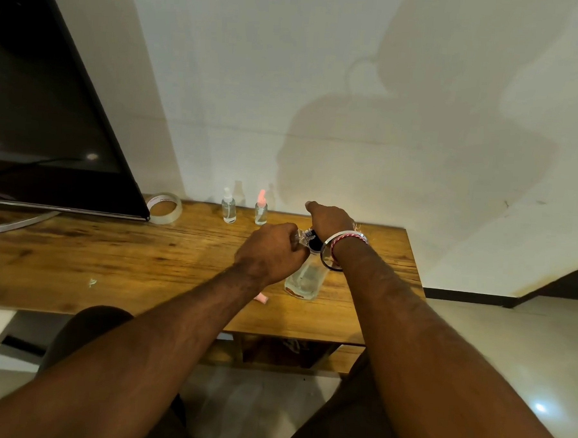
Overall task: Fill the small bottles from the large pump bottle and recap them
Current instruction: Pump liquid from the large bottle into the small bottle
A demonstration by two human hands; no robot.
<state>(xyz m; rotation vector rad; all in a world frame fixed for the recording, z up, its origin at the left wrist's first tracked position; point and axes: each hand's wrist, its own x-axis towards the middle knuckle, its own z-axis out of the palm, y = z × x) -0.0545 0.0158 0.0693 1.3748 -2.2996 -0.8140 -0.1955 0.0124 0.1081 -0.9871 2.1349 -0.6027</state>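
Clear plastic, likely light and slick, the small bottle (300, 237) sits pinched in the left hand (268, 251) at the pump bottle (306, 280) mid-table — right hand (329, 222) curled over the pump — best held around its body.

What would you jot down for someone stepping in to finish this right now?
Left hand holds a small clear bottle at the pump. Right hand rests on the head of the large pump bottle, which stands on the wooden table.
Two small bottles stand capped by the wall; a pink cap lies near the left forearm.
Left: finish filling the held bottle, then cap it.
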